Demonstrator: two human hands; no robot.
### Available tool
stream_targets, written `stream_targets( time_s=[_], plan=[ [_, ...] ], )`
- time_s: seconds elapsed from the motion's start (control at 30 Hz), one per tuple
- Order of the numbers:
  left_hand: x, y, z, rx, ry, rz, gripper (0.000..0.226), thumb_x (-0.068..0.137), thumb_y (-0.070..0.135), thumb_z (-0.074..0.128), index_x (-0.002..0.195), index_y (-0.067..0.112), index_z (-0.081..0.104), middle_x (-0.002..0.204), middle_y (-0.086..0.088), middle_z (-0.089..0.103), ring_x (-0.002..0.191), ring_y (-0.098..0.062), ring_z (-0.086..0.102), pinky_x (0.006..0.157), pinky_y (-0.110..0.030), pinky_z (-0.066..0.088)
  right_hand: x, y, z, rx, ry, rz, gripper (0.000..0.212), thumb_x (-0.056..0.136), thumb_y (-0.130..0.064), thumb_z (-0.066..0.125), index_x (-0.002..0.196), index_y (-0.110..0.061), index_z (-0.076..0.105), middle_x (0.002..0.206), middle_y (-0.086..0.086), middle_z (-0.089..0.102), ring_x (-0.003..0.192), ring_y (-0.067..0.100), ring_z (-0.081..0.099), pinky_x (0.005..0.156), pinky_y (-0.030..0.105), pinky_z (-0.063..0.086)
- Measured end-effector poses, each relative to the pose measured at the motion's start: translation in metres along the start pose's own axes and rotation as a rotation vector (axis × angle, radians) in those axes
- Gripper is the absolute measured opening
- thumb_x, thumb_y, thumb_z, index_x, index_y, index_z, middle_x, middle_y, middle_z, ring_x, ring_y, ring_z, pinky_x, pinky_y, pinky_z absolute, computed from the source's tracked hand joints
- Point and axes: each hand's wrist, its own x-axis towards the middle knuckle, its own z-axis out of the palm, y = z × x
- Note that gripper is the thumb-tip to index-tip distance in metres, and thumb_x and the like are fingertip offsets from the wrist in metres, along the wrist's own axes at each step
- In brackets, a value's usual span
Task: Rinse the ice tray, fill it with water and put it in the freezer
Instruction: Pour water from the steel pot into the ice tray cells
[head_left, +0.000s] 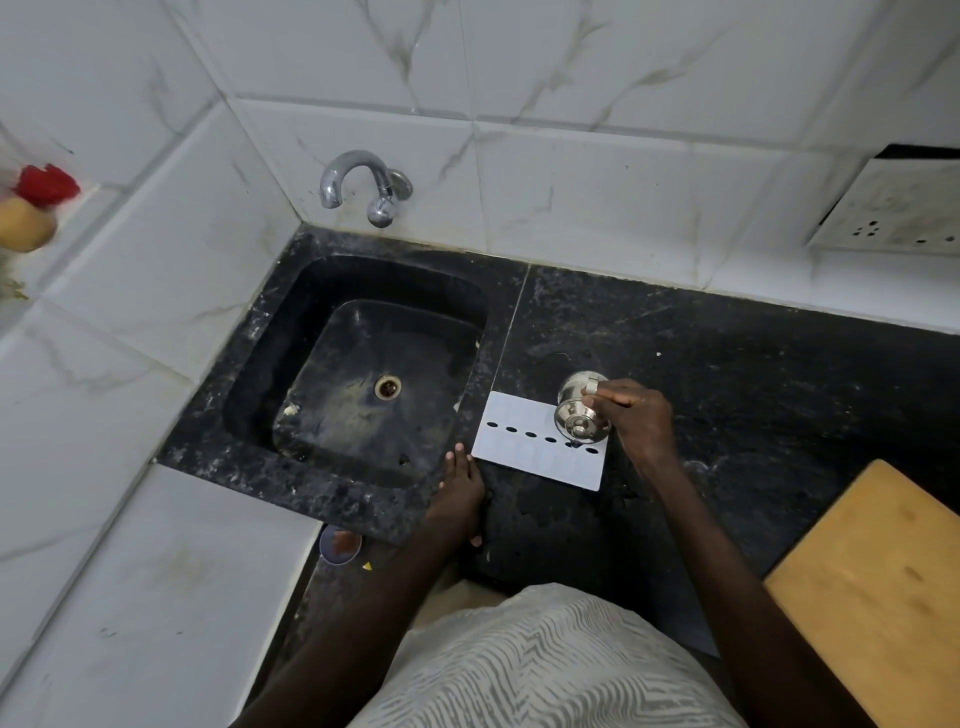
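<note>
Gripping a tilted shiny steel cup (581, 410), the right hand (636, 415) holds it over a flat white lidded ice tray (530, 452). Left hand (460, 493) rests open and empty on the black stone counter (727, 374).

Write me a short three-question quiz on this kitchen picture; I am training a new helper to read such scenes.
1. True or false: water is running from the tap.
2. What does the right hand hold? A) a sponge B) a small steel pot C) a knife
3. Fill in: the white ice tray lies on the black ______, right of the sink.

Key: 1 false. 2 B: the small steel pot, tipped over the tray; the left hand lies flat on the counter, gripping nothing. 3 counter.
</note>
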Motion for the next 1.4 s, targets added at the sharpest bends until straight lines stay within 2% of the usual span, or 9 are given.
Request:
stream_targets(
  time_s=[0.17,0.43,0.6,0.8,0.97,1.27,1.4],
  plan=[
    [-0.001,0.001,-0.001,0.015,0.001,0.001,0.142,0.066,0.013,0.095,0.157,-0.009,-0.012,0.165,-0.027,-0.024,0.156,-0.043,-0.015,0.125,-0.056,0.025,0.005,0.006,0.0,-0.012,0.019,0.04,0.019,0.076,-0.002,0.086,0.094,-0.007,0.082,0.094,0.004,0.077,0.084,0.016,0.073,0.077,0.029,0.057],
    [-0.002,0.001,-0.002,0.014,-0.007,-0.002,0.143,0.066,0.012,0.095,0.157,-0.009,-0.013,0.165,-0.026,-0.027,0.155,-0.044,-0.016,0.125,-0.056,0.024,0.007,-0.003,0.012,0.148,0.066,0.231,0.02,0.075,-0.005,0.086,0.095,-0.005,0.082,0.092,0.008,0.08,0.078,0.016,0.072,0.075,0.03,0.057],
    [0.0,0.0,0.001,0.016,0.022,-0.006,0.135,0.072,0.013,0.091,0.158,-0.008,-0.011,0.166,-0.025,-0.025,0.156,-0.043,-0.015,0.124,-0.056,0.026,0.007,-0.008,0.02,0.115,0.06,0.206,0.02,0.075,-0.004,0.087,0.095,-0.005,0.081,0.093,0.008,0.078,0.077,0.014,0.071,0.075,0.03,0.055],
    [-0.004,0.002,-0.002,0.011,0.015,0.0,0.141,0.067,0.012,0.094,0.158,-0.008,-0.011,0.166,-0.026,-0.023,0.156,-0.043,-0.014,0.125,-0.055,0.025,0.009,-0.009,0.027,0.029,0.028,0.124,0.019,0.075,-0.006,0.088,0.086,-0.02,0.083,0.094,0.002,0.079,0.091,0.022,0.074,0.086,0.039,0.06],
    [-0.007,0.003,-0.006,-0.004,-0.003,0.001,0.143,0.064,0.011,0.095,0.158,-0.009,-0.011,0.165,-0.027,-0.024,0.156,-0.043,-0.016,0.125,-0.055,0.023,0.008,-0.015,0.032,-0.024,0.007,0.056,0.019,0.076,-0.001,0.086,0.095,-0.005,0.082,0.096,0.006,0.077,0.091,0.022,0.074,0.087,0.041,0.06],
    [-0.009,0.003,-0.007,-0.005,0.012,0.003,0.14,0.066,0.011,0.094,0.158,-0.009,-0.009,0.166,-0.026,-0.023,0.156,-0.042,-0.015,0.125,-0.055,0.024,0.005,-0.025,0.034,-0.04,-0.03,0.026,0.024,0.077,0.001,0.084,0.095,-0.015,0.081,0.091,-0.006,0.075,0.085,0.012,0.072,0.085,0.036,0.06],
    [-0.01,0.004,-0.008,-0.009,0.016,0.003,0.139,0.066,0.009,0.094,0.158,-0.008,-0.009,0.166,-0.024,-0.023,0.156,-0.042,-0.015,0.125,-0.056,0.024,0.01,-0.022,0.034,-0.065,-0.021,0.042,0.019,0.078,-0.002,0.085,0.094,-0.011,0.082,0.09,-0.006,0.075,0.085,0.014,0.072,0.085,0.037,0.06]
  ],
)
